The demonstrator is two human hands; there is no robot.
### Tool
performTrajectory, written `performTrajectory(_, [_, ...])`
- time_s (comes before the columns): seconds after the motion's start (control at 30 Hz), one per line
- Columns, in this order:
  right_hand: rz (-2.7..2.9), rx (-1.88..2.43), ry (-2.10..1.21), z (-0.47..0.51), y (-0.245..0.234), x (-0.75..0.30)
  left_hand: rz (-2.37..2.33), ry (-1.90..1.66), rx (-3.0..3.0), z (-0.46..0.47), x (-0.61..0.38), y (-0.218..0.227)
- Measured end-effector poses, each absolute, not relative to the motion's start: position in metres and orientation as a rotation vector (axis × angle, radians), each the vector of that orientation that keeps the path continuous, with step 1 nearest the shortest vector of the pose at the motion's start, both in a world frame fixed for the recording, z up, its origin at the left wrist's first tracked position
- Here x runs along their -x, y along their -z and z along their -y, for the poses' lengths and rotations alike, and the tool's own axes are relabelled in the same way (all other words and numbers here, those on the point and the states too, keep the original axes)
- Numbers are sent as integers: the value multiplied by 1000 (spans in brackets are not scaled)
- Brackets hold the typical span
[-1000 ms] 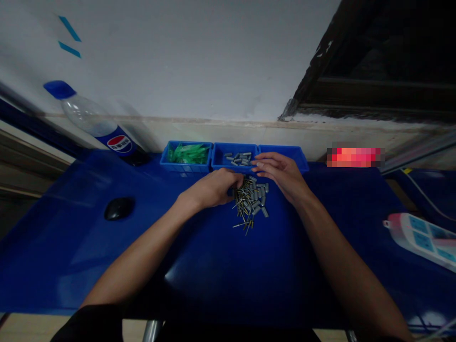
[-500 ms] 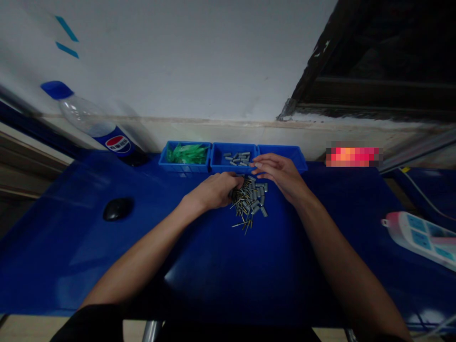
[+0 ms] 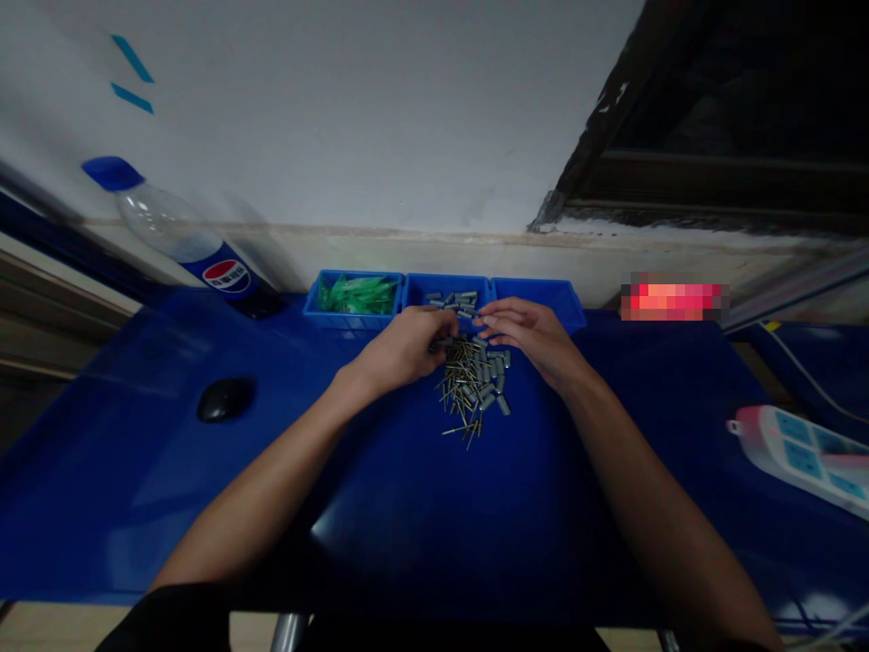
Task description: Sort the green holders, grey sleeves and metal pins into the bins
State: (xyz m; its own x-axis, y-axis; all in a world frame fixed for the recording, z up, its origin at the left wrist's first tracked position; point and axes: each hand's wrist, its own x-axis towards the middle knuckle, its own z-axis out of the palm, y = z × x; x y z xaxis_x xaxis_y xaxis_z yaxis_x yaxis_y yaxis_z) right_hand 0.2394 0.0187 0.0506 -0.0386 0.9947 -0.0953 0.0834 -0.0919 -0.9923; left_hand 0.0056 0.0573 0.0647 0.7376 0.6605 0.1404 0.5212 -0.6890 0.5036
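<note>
A pile of small grey metal cylinders (image 3: 490, 367) and thin brass-and-silver pins (image 3: 465, 385) lies on the blue table (image 3: 434, 507). My left hand (image 3: 417, 344) is at the pile's upper left, its fingers curled round a grey metal cylinder (image 3: 441, 344). Over the front edge of the middle and right blue bins is my right hand (image 3: 526, 330), its fingers stretched out and slightly apart, with nothing visible in them. Several more grey cylinders lie in the middle blue bin (image 3: 417, 290), just beyond both hands.
The left bin (image 3: 349, 321) contains green plastic pieces (image 3: 357, 294). The right bin (image 3: 536, 292) stands beside the middle one. A Pepsi bottle (image 3: 224, 267) and a black mouse (image 3: 223, 400) are at left, a power strip (image 3: 807, 457) at right. A wall (image 3: 380, 118) rises behind.
My left hand has lifted slightly up and left from the pile, with a grey metal cylinder now showing in its fingers. My right hand has barely moved.
</note>
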Motion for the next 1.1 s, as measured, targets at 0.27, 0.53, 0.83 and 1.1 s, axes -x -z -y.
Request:
performTrajectory(0.27, [1281,1242,-1473,-17,-46,-238,-841,-869,-2085,-50,-15,-74])
performTrajectory(0.53, [1273,1239,-1430,-14,-48,-231,-836,-826,-1986,-47,-18,-74])
performTrajectory(0.83, [1279,1247,-1213,-17,-49,-231,-1080,-430,-2499,-57,-3,-65])
performTrajectory(1.1, [1237,1228,-1212,-20,-44,-235,-1162,36,-2553,-49,3,-55])
